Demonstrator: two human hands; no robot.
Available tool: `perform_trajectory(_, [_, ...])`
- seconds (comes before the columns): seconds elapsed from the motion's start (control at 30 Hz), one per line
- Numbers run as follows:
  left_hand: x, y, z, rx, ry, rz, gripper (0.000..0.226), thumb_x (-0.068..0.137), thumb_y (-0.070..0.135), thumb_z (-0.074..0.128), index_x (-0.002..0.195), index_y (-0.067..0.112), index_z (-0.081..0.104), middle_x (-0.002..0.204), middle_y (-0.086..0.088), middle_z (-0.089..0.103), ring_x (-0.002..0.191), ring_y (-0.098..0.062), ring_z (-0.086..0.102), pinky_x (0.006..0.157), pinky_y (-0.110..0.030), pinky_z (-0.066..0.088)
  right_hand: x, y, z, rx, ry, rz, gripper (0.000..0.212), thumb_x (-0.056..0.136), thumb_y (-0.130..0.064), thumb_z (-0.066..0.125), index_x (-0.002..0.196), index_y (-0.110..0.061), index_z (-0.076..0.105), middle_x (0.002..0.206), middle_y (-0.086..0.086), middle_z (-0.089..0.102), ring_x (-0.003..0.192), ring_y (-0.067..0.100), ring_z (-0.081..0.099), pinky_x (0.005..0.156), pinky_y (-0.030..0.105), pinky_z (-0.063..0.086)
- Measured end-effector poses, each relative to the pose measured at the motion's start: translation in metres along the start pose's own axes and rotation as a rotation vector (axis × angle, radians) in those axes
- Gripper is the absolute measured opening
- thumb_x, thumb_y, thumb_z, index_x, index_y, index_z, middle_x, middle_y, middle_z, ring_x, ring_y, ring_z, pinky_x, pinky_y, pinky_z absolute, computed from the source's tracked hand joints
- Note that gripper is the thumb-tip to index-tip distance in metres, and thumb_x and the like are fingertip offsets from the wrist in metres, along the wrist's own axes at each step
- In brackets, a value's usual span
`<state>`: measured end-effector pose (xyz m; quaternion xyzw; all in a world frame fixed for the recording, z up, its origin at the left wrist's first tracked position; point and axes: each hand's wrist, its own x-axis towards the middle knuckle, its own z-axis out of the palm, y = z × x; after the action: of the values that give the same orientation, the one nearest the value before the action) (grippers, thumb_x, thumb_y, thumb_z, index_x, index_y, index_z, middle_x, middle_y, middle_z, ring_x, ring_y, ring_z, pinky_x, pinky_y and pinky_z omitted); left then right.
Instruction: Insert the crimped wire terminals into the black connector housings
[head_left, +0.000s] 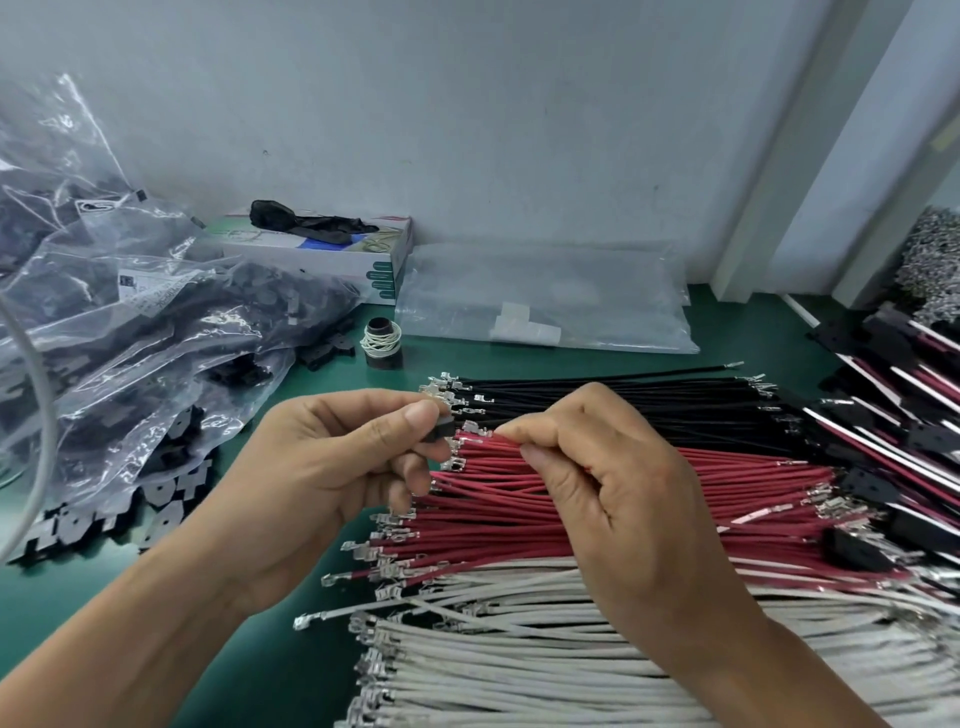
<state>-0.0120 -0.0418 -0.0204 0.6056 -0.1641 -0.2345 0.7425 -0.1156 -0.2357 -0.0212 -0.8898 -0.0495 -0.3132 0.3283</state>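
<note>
The single view came from a camera worn on the person's head; it looked forward and steeply down at the green table, close enough that both forearms filled the lower frame; the wide lens bent the edges; it faced a pale wall just behind the bench; no second view existed, so nothing was shared.

a plain pale grey-blue painted wall, faintly scuffed, rises straight behind a flat dark green work table. at the right a white square-edged vertical post stands on the table's far edge, leaning in the wide view. soft, even light, no hard shadows.
</note>
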Motion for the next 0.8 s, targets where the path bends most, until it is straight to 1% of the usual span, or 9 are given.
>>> perform_trajectory(0.07, [-0.001,-0.001,0.001,-0.003,-0.01,-0.004,0.045,0.067,0.032,0.085,0.099,0.001,0.079,0.085,-0.02,0.073,0.06,-0.018,0.064,0.053,-0.023,0.054,0.0,-0.001,0.0,-0.002,0.005,-0.004,0.031,0.1,-0.033,0.049,0.108,-0.02,0.075,0.095,-0.013,0.06,0.088,0.005,0.063,0.073,0.017,0.05])
perform_trajectory(0.2, [-0.001,-0.001,0.004,-0.007,-0.004,-0.003,0.032,0.076,0.023,0.084,0.098,-0.001,0.079,0.083,-0.02,0.072,0.059,-0.018,0.063,0.053,-0.023,0.054,-0.001,-0.001,0.001,-0.055,-0.006,-0.058,0.026,0.102,-0.031,0.053,0.109,-0.02,0.075,0.093,-0.01,0.059,0.08,0.009,0.062,0.065,0.028,0.053])
perform_trajectory(0.27, [-0.002,-0.001,0.004,0.003,-0.001,0.001,0.032,0.075,0.022,0.085,0.097,-0.001,0.079,0.082,-0.02,0.072,0.059,-0.019,0.063,0.053,-0.024,0.055,0.0,-0.001,0.0,-0.144,-0.014,-0.115,0.02,0.101,-0.022,0.057,0.109,-0.018,0.075,0.091,-0.007,0.058,0.074,0.009,0.059,0.057,0.032,0.053])
perform_trajectory(0.37, [-0.004,0.002,0.002,0.044,-0.005,0.01,0.044,0.066,0.031,0.086,0.096,0.0,0.079,0.082,-0.021,0.073,0.06,-0.02,0.065,0.055,-0.024,0.056,0.003,-0.002,-0.003,-0.353,-0.03,-0.239,0.014,0.095,-0.007,0.067,0.104,-0.013,0.075,0.086,-0.002,0.058,0.069,0.013,0.053,0.048,0.032,0.049])
perform_trajectory(0.47, [-0.004,0.002,0.004,0.109,0.019,0.036,0.035,0.069,0.025,0.09,0.093,0.002,0.081,0.081,-0.023,0.073,0.059,-0.021,0.064,0.054,-0.024,0.055,0.004,-0.004,-0.003,-0.469,-0.081,-0.297,0.014,0.09,-0.001,0.066,0.096,-0.012,0.072,0.086,0.0,0.055,0.069,0.017,0.051,0.046,0.034,0.047])
perform_trajectory(0.53, [-0.005,-0.001,0.01,0.135,0.04,0.058,0.03,0.067,0.024,0.085,0.09,0.004,0.082,0.078,-0.023,0.073,0.056,-0.021,0.064,0.052,-0.023,0.054,0.002,-0.006,0.0,-0.421,-0.101,-0.243,0.015,0.092,-0.001,0.064,0.097,-0.013,0.071,0.087,-0.002,0.055,0.07,0.016,0.053,0.049,0.034,0.048])
perform_trajectory(0.67, [-0.009,-0.005,0.021,0.168,0.03,0.087,0.029,0.068,0.031,0.078,0.088,0.01,0.083,0.076,-0.019,0.074,0.056,-0.021,0.065,0.05,-0.024,0.054,-0.003,-0.004,0.006,-0.132,-0.09,-0.062,0.018,0.101,-0.014,0.056,0.107,-0.017,0.073,0.095,-0.007,0.058,0.079,0.011,0.061,0.064,0.033,0.054])
perform_trajectory(0.73, [-0.01,-0.003,0.021,0.253,0.034,0.176,0.028,0.069,0.033,0.08,0.093,0.017,0.084,0.081,-0.014,0.077,0.063,-0.02,0.069,0.055,-0.025,0.057,-0.003,-0.003,0.006,-0.064,-0.056,-0.012,0.018,0.099,-0.019,0.056,0.105,-0.019,0.073,0.095,-0.01,0.059,0.084,0.007,0.061,0.072,0.023,0.052])
perform_trajectory(0.8, [-0.012,-0.002,0.017,0.459,0.034,0.364,0.032,0.068,0.029,0.091,0.098,0.023,0.084,0.088,-0.007,0.079,0.073,-0.019,0.073,0.065,-0.026,0.06,-0.001,-0.002,0.003,0.004,-0.025,0.045,0.014,0.098,-0.017,0.062,0.103,-0.022,0.073,0.093,-0.015,0.061,0.088,0.004,0.061,0.076,0.012,0.046])
